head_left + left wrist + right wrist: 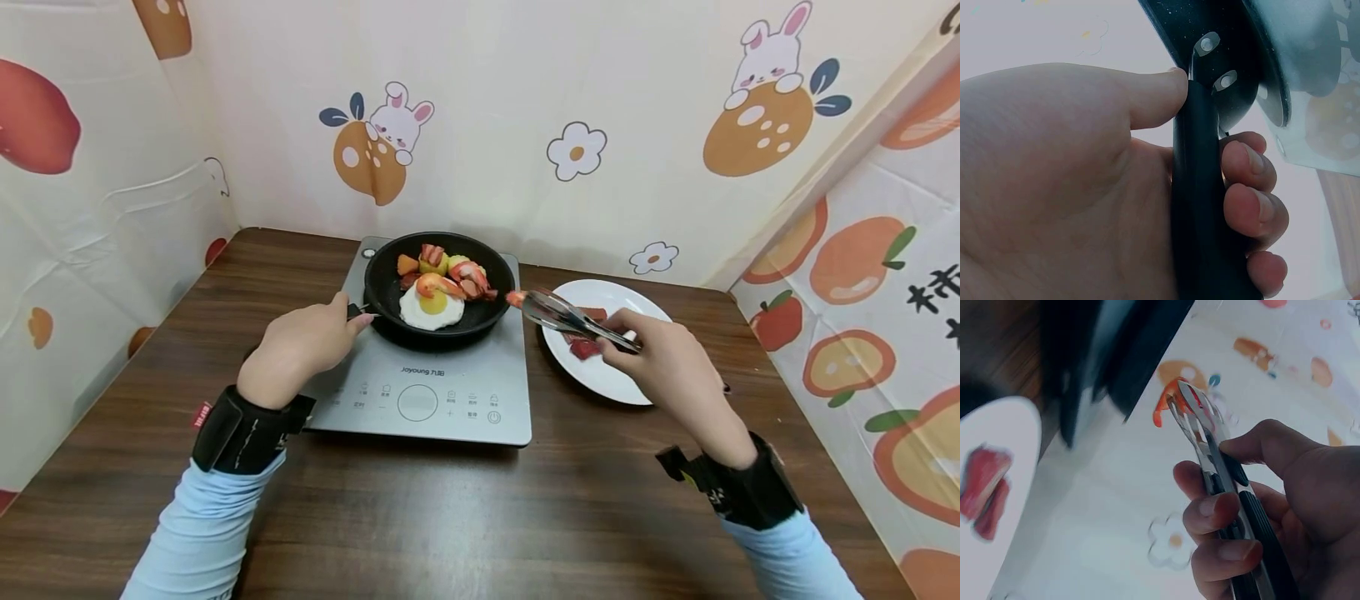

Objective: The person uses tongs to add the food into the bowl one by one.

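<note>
- Your left hand [300, 346] was wrapped around the black pan handle [1200, 206]. In the head view your hand hid the handle almost entirely, so the grip was not readable there.
- The left wrist view showed it: your thumb lay along the upper end of the handle near the two rivets, and three fingertips [1254, 165] curled round from the far side. The hand was fully closed on the handle.
- The frying pan [382, 279] sat on the grey induction cooker [450, 400], towards its rear. Only the head view showed its contents: a fried egg [431, 307] at the front, with shrimp and cut pieces of red and yellow food behind it.
- The cooker stood on the dark wooden table [465, 517], near the patterned back wall.
- The metal tongs [570, 321] pointed left, with their tips just beside the right rim of the pan. A small piece of red food [515, 297] was pinched between the tips. The right wrist view showed it as a thin orange-red strip [1161, 406].
- The white plate [630, 387] lay on the table just right of the cooker, under the tongs, with red pieces on it.
- Your right hand [663, 362] gripped the tongs. The right wrist view showed your thumb on one black-sleeved arm and your fingers [1210, 512] on the other, squeezing them together.
</note>
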A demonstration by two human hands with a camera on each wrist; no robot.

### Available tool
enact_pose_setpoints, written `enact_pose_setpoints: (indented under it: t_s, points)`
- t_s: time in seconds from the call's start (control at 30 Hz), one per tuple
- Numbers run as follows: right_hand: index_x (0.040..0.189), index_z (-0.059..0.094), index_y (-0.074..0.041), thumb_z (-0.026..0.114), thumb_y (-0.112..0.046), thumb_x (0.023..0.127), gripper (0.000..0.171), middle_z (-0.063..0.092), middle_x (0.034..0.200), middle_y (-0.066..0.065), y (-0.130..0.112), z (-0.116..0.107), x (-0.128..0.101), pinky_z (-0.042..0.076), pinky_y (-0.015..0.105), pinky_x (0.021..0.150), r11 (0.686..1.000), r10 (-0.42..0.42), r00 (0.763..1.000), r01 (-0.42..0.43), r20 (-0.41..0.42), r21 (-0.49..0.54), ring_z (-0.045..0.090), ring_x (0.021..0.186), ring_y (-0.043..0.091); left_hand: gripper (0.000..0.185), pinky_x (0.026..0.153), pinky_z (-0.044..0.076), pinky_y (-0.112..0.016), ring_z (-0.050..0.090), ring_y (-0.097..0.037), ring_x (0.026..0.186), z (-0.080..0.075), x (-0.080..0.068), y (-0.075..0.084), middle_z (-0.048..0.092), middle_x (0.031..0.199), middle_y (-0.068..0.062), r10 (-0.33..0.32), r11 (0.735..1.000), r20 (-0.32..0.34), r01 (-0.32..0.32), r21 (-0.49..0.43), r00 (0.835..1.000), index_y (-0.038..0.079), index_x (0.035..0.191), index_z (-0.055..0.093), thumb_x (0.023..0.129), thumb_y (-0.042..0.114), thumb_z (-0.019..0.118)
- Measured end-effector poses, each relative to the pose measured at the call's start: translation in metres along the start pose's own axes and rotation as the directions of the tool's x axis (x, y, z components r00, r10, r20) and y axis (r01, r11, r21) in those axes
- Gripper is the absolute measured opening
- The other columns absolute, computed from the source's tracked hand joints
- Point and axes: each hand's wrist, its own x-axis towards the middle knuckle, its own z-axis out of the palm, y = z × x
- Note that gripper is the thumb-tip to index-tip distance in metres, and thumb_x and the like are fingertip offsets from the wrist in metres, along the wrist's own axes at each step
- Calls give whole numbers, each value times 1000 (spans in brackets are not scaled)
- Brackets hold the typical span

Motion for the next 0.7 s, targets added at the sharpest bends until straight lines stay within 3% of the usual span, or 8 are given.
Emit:
enact_pose_setpoints:
  t_s: [0.17,0.4,0.53,0.7]
  points:
    - [101,72,-24,68,-23,94,8,69,79,-7,-31,12,24,34,30,58,994,-107,994,107,-26,11,47,64,14,72,75,55,-51,64,-43,111,0,0,0,48,146,-37,0,1000,6,0,0,1000,-8,158,19,111,46,29]
    - [107,70,-27,65,-25,94,15,68,85,-5,-67,31,51,34,31,53,983,-179,984,179,4,-26,50,66,18,71,82,55,-57,62,-47,117,0,-1,1,48,147,-37,5,1000,-7,-5,-2,1000,-9,157,21,111,45,30]
    - [111,71,-27,67,-23,93,19,71,89,-5,-78,41,65,33,31,49,964,-261,965,261,9,-56,53,65,17,71,81,55,-57,63,-47,115,1,-2,0,50,145,-37,7,1000,-11,-7,-4,1000,-9,157,21,112,45,30]
    - [104,68,-24,68,-20,93,12,67,85,-5,-85,53,76,31,29,50,936,-344,939,345,18,-76,52,65,17,70,83,54,-57,62,-47,117,0,-2,0,50,145,-37,4,1000,-13,-4,-7,1000,-9,157,23,111,45,30]
